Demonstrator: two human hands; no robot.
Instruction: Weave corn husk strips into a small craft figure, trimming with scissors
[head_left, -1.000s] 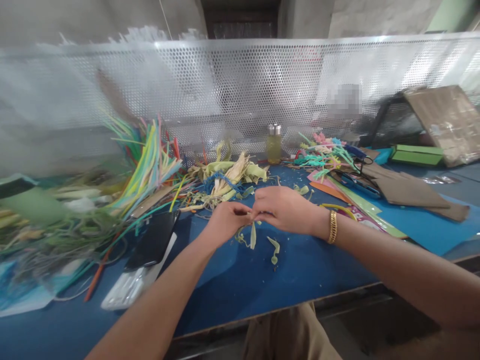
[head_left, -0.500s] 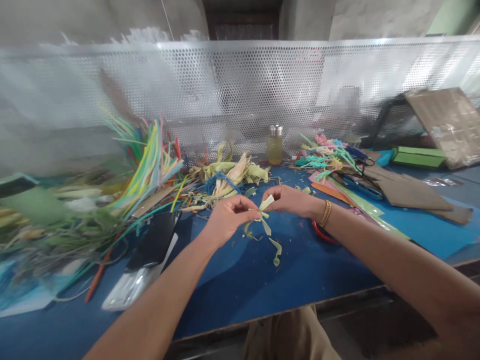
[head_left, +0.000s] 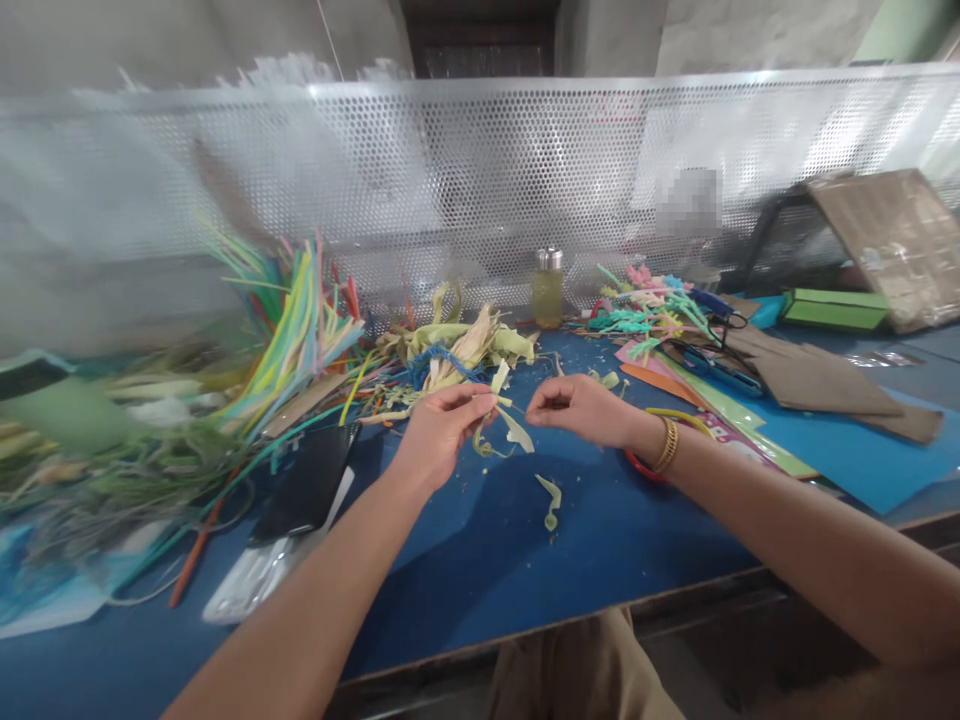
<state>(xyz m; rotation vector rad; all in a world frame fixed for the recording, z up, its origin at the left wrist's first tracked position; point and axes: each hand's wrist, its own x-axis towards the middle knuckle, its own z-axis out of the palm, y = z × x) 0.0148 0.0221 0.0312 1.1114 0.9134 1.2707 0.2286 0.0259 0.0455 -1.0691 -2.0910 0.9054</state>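
My left hand (head_left: 450, 425) pinches a small bunch of pale green husk strips (head_left: 516, 430), which look like corn husk. Their loose ends fan out past the thumb and forefinger. Just to the right, my right hand (head_left: 574, 408) is closed in a pinch. A faint thread-like strand (head_left: 514, 408) seems to run from the bunch to its fingertips. A curled husk scrap (head_left: 551, 500) lies on the blue tabletop (head_left: 480, 560) below the hands. Behind them sits a heap of husks (head_left: 465, 340) with blue string in it.
Colourful craft stems (head_left: 300, 320) and tangled greenery (head_left: 150, 470) crowd the left. A jar (head_left: 548, 290) stands against the perforated metal screen (head_left: 510, 180). To the right lie fuzzy stems (head_left: 645, 305), scissors (head_left: 724, 325), cardboard (head_left: 810, 380) and blue paper (head_left: 892, 460). A black-and-clear packet (head_left: 304, 490) is beside my left forearm.
My hands have drawn apart: the right has moved slightly right, off the husk strips, while the left has shifted a little left with the bunch.
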